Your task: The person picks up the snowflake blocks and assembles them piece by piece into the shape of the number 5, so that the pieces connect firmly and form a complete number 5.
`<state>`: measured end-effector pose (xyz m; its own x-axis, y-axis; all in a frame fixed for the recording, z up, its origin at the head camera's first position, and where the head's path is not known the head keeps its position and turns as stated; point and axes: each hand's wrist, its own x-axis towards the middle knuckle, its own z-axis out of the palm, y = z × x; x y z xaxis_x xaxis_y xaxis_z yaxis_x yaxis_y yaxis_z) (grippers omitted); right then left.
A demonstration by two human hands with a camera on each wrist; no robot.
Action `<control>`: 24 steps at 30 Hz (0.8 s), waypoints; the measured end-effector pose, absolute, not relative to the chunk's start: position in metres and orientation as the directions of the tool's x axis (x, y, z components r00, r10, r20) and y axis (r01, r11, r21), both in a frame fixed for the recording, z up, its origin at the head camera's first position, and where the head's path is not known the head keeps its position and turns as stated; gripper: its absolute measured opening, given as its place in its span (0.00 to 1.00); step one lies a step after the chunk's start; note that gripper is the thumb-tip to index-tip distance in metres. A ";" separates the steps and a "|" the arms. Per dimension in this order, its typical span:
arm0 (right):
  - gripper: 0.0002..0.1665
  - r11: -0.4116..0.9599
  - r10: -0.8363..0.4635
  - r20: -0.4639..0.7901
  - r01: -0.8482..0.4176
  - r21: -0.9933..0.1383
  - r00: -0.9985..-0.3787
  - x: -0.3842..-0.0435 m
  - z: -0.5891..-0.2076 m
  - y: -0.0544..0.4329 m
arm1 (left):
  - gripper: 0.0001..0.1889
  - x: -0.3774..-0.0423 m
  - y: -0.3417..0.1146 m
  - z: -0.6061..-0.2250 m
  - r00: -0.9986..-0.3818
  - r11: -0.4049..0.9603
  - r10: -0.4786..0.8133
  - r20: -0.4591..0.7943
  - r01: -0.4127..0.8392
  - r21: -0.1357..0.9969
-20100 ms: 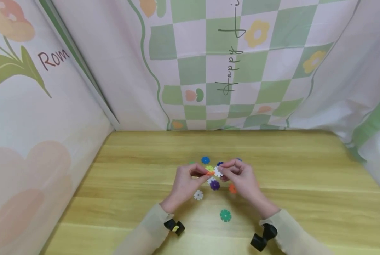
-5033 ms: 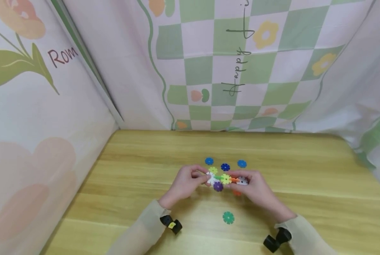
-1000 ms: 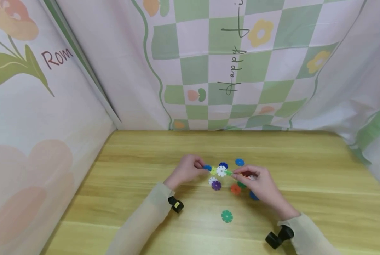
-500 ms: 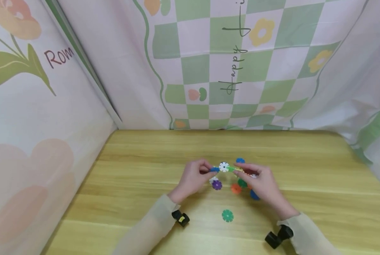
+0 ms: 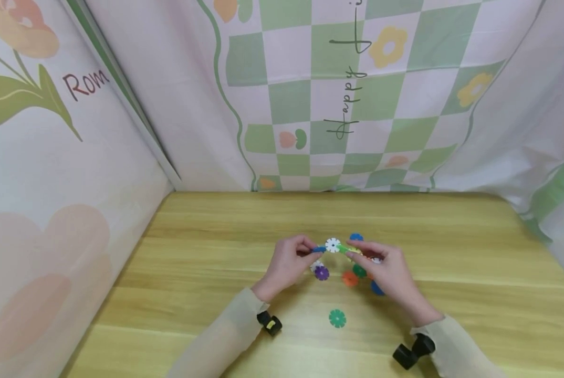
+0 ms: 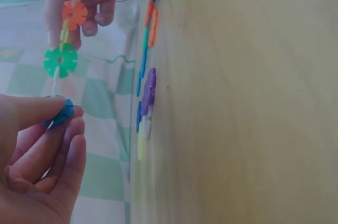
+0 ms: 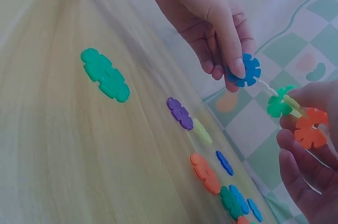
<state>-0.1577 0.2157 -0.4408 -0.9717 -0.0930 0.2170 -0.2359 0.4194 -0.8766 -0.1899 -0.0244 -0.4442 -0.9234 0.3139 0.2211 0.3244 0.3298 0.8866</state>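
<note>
Chain of slotted flower discs, held between two hands

Location: we find the chain point(image 6: 60, 60) raised clear of the worktop point(image 5: 197, 252), stretched from one hand to the other. Sequence from the left end: blue disc point(image 7: 246, 71), white disc point(image 5: 332, 245), green disc point(image 7: 280, 102), yellow disc point(image 7: 294, 105), orange disc point(image 7: 310, 133), then a pale one.

Left hand point(image 5: 289, 262): fingers drawn together, thumb and fingertips pinching the blue disc.

Right hand point(image 5: 381, 265): fingers bent round the chain, gripping about the green and yellow discs; which one bears the pinch we cannot tell.

Handling, by our estimate: thin plastic, very light, stiff, smooth and a little slippery at the faces. Single discs seem hardy; the slotted joints seem the weak points, apt to twist or slip under a sideways load. We advise a flat pinch on the faces beside a joint, slots left uncovered, with the long end supported.

Also listed, loose on the worktop: purple disc point(image 5: 322, 273); teal disc point(image 5: 337, 318), lying apart, nearer the person
</note>
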 end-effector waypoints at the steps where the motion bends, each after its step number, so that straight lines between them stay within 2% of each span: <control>1: 0.19 0.420 -0.092 0.216 -0.234 -0.877 -0.972 -0.157 -0.440 0.215 | 0.03 -0.190 -0.024 -0.444 -0.924 0.331 0.312 0.220 0.323 0.886; 7: 0.19 0.429 -0.111 0.200 -0.228 -0.874 -0.973 -0.156 -0.441 0.214 | 0.03 -0.190 -0.024 -0.445 -0.922 0.339 0.317 0.223 0.330 0.881; 14: 0.18 0.453 -0.181 0.232 -0.290 -0.843 -0.956 -0.158 -0.442 0.217 | 0.03 -0.188 -0.023 -0.444 -0.916 0.338 0.332 0.227 0.340 0.877; 24: 0.21 0.406 -0.240 0.173 -0.261 -0.876 -0.955 -0.161 -0.440 0.215 | 0.04 -0.186 -0.022 -0.445 -0.902 0.318 0.352 0.250 0.366 0.875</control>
